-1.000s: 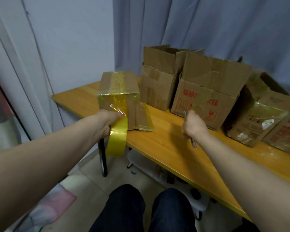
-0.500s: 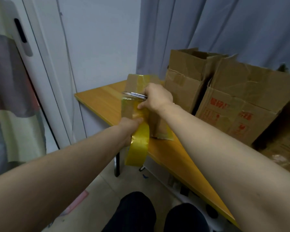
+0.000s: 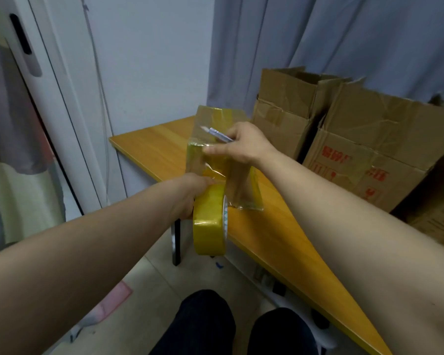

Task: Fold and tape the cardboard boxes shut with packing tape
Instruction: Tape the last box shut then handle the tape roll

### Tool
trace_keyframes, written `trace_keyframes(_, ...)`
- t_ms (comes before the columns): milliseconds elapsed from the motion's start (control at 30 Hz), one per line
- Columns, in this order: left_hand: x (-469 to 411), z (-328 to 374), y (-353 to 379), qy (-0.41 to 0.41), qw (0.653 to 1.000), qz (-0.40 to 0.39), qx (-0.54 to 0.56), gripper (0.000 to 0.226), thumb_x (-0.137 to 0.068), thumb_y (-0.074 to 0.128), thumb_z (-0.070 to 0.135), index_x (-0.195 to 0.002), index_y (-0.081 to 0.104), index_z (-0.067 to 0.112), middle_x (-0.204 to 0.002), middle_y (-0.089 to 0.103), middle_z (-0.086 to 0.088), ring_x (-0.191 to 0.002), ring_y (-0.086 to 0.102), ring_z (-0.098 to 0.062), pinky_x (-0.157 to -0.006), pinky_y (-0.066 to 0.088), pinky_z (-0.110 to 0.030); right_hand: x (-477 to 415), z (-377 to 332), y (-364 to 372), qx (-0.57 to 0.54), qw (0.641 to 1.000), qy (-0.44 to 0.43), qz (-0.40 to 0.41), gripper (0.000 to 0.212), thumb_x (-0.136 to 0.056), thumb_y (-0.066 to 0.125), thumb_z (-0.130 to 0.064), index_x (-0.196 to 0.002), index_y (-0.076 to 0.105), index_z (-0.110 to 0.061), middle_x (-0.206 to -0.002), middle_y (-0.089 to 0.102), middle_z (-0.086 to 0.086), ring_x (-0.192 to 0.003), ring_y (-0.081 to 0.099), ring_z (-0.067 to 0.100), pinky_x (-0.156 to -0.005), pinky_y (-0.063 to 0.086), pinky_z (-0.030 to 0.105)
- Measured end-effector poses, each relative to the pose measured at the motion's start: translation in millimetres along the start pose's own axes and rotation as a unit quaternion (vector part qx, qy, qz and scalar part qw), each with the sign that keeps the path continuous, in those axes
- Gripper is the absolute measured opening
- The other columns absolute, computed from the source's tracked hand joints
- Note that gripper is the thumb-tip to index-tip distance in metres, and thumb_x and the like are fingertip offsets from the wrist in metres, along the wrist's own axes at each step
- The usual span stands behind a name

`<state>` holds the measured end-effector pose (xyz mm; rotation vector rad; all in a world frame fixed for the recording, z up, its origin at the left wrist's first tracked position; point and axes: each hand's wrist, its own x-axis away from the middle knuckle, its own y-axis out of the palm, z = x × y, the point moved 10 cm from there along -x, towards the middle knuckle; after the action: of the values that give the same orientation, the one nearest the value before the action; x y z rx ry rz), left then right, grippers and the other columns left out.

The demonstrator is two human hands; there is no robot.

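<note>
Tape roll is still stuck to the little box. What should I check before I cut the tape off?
1. The tape roll is gripped by the left hand: ok.
2. The cutting tool is held in the right hand: ok.
3. The tape strip runs from roll to the small taped box: ok.
4. Blade touching the strip: not ok, it sits higher, near the box top.
5. Blade sharp enough: cannot tell.
</note>
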<state>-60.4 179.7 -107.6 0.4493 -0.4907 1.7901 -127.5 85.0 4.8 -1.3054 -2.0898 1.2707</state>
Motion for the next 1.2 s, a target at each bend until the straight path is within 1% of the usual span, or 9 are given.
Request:
trace_keyframes(100, -1.2, -0.4, -1.2, -0.012, 1.000, 0.008, 0.001, 0.028, -0.095, 0.054, 0.023, -0.073, 0.042, 0.011, -0.065, 0.057, -0.009, -0.055, 0.056, -0.021, -0.061, 0.049, -0.038, 17.3, -13.8, -21.5, -0.053, 0.993, -0.093, 0.053, 0.038, -0.098, 0.045, -0.038, -0.096, 0.063, -0.005, -0.081, 0.056, 0.005, -0.076, 0.052, 0.018, -0.071, 0.043, 0.036)
trace_keyframes(267, -3.2, 2.2, 0.2, -0.009, 1.000, 0.004, -0.013, 0.023, -0.096, 0.053, 0.022, -0.076, 0.045, 0.012, -0.073, 0.055, -0.009, -0.061, 0.054, -0.021, -0.059, 0.047, -0.036, 47.3, -10.6, -6.3, 0.225, 0.960, -0.170, -0.007, 0.034, -0.100, 0.036, -0.042, -0.118, 0.060, -0.026, -0.108, 0.064, -0.004, -0.104, 0.057, 0.020, -0.073, 0.040, 0.032)
trace_keyframes(533, -2.5, 3.4, 0.4, 0.002, 1.000, 0.003, -0.015, 0.021, -0.096, 0.053, 0.022, -0.081, 0.047, 0.009, -0.074, 0.056, -0.010, -0.061, 0.055, -0.021, -0.055, 0.049, -0.037, 37.4, -7.0, 15.6, 0.460, 0.866, -0.194, 0.033, 0.022, -0.100, 0.041, -0.016, -0.115, 0.057, -0.020, -0.111, 0.061, 0.001, -0.103, 0.060, 0.026, -0.058, 0.034, 0.031)
trace_keyframes(633, -3.1, 6.7, 2.3, 0.015, 1.000, 0.001, -0.020, 0.018, -0.095, 0.054, 0.025, -0.104, 0.050, 0.010, -0.082, 0.059, -0.012, -0.066, 0.058, -0.023, -0.063, 0.051, -0.041, 42.8, 1.7, 22.0, 0.482, 0.852, -0.203, 0.015, 0.026, -0.098, 0.040, -0.012, -0.118, 0.057, -0.017, -0.113, 0.060, 0.002, -0.103, 0.060, 0.026, -0.058, 0.037, 0.031)
trace_keyframes(700, -2.7, 8.9, 3.5, 0.021, 0.999, 0.002, -0.025, 0.014, -0.096, 0.053, 0.023, -0.099, 0.049, 0.010, -0.079, 0.057, -0.011, -0.064, 0.057, -0.022, -0.054, 0.053, -0.036, 46.6, 9.0, 20.3, 0.468, 0.861, -0.200, 0.013, 0.027, -0.099, 0.038, -0.017, -0.117, 0.058, -0.017, -0.112, 0.061, 0.002, -0.103, 0.059, 0.025, -0.062, 0.041, 0.032)
trace_keyframes(833, -0.5, 8.8, 3.7, 0.018, 0.999, 0.000, -0.033, 0.024, -0.097, 0.052, 0.018, -0.075, 0.044, 0.010, -0.071, 0.054, -0.010, -0.051, 0.057, -0.020, -0.032, 0.046, -0.025, 58.9, 37.3, 2.6, 0.296, 0.948, -0.112, 0.006, 0.027, -0.099, 0.042, -0.033, -0.107, 0.062, -0.018, -0.108, 0.063, 0.002, -0.100, 0.058, 0.024, -0.066, 0.042, 0.031)
trace_keyframes(933, 3.9, 8.2, 4.3, 0.011, 0.999, -0.002, -0.031, 0.026, -0.097, 0.051, 0.018, -0.074, 0.041, 0.010, -0.070, 0.053, -0.009, -0.054, 0.054, -0.019, -0.041, 0.047, -0.029, 73.3, 103.0, 0.8, 0.105, 0.992, 0.062, -0.044, 0.019, -0.094, 0.051, -0.023, -0.096, 0.067, -0.014, -0.099, 0.065, 0.004, -0.090, 0.058, 0.022, -0.070, 0.048, 0.032)
trace_keyframes(1033, 6.7, 8.3, 2.9, 0.009, 0.999, 0.004, -0.039, 0.028, -0.097, 0.051, 0.019, -0.073, 0.039, 0.010, -0.070, 0.052, -0.009, -0.057, 0.051, -0.019, -0.047, 0.045, -0.032, 98.7, 167.7, 11.0, 0.046, 0.970, 0.214, -0.106, 0.019, -0.094, 0.051, -0.016, -0.101, 0.069, -0.013, -0.100, 0.062, 0.005, -0.093, 0.052, 0.021, -0.073, 0.041, 0.027)
trace_keyframes(1200, 6.3, 7.8, 4.4, 0.003, 0.999, 0.002, -0.035, 0.027, -0.096, 0.052, 0.019, -0.074, 0.040, 0.010, -0.071, 0.052, -0.009, -0.058, 0.052, -0.020, -0.051, 0.045, -0.033, 114.4, 218.3, 11.4, 0.090, 0.946, 0.287, -0.124, 0.030, -0.098, 0.040, -0.012, -0.116, 0.064, -0.005, -0.123, 0.060, 0.013, -0.111, 0.054, 0.029, -0.090, 0.043, 0.033)
